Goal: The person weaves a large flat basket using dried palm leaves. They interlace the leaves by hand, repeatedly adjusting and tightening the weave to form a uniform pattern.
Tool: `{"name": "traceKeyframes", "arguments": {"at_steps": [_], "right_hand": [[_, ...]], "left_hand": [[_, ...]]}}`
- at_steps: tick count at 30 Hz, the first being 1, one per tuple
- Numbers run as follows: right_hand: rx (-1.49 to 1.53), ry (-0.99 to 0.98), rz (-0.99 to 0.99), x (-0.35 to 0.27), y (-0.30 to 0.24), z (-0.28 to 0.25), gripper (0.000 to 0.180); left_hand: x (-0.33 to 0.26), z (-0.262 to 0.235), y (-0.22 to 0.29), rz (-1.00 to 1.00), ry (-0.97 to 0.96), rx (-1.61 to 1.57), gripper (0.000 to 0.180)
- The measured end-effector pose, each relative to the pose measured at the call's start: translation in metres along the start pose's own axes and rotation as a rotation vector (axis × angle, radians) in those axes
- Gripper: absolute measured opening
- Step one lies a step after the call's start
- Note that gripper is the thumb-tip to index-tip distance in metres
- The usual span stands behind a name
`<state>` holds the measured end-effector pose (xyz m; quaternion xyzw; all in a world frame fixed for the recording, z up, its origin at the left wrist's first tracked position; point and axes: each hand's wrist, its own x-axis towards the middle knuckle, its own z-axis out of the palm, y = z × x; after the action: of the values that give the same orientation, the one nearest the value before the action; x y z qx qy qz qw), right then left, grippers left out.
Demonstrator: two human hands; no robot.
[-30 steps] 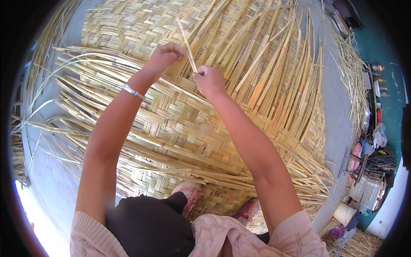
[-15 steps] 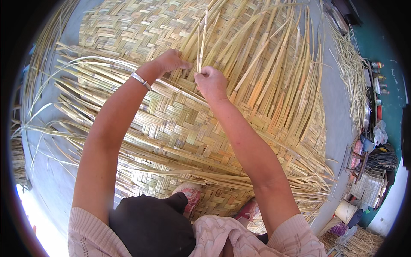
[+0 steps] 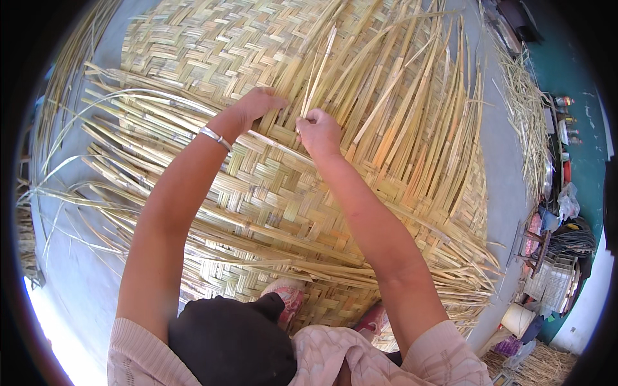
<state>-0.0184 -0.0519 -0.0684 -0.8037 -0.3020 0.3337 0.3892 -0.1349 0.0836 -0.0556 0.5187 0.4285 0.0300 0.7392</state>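
A large woven mat (image 3: 283, 177) of flat straw-coloured strips lies before me. My right hand (image 3: 320, 134) is closed in a pinch on a pale split-cane strip (image 3: 320, 67), which slants up and away from the fingers over the weave. Just left of it, my left hand (image 3: 259, 106) is low over the mat beside the raised strips. A finger of this hand stretches toward the right, and nothing shows gripped in it; its other fingers are partly hidden. Many loose strips (image 3: 402, 109) fan out from the weave on the far right.
More loose strip ends (image 3: 138, 170) spread over the left side. My feet in pinkish shoes (image 3: 291, 302) stand on the mat. Past its right edge are grey floor (image 3: 505, 151), a straw pile (image 3: 524, 122), a coil of dark cable (image 3: 573, 238) and a wire rack (image 3: 552, 280).
The pale strip in my right hand has swung lower and to the right. My right hand has moved slightly down; the left hand has dropped slightly, close beside it.
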Motion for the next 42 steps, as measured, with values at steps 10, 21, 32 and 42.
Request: {"name": "traceKeyframes", "arguments": {"at_steps": [10, 21, 32, 42], "right_hand": [[-0.048, 0.070, 0.105, 0.002, -0.003, 0.008, 0.023], [-0.468, -0.247, -0.161, -0.007, -0.028, -0.007, 0.019], [-0.423, -0.084, -0.325, -0.013, -0.008, 0.000, 0.023], [-0.540, -0.094, -0.514, -0.031, 0.007, 0.003, 0.028]], "left_hand": [[-0.011, -0.005, 0.002, 0.021, -0.108, -0.155, 0.027], [-0.009, -0.011, -0.021, 0.171, -0.018, -0.472, 0.022], [-0.011, 0.010, -0.050, 0.545, 0.621, 0.306, 0.015], [-0.040, 0.002, -0.049, 0.273, 0.683, 0.653, 0.016]]}}
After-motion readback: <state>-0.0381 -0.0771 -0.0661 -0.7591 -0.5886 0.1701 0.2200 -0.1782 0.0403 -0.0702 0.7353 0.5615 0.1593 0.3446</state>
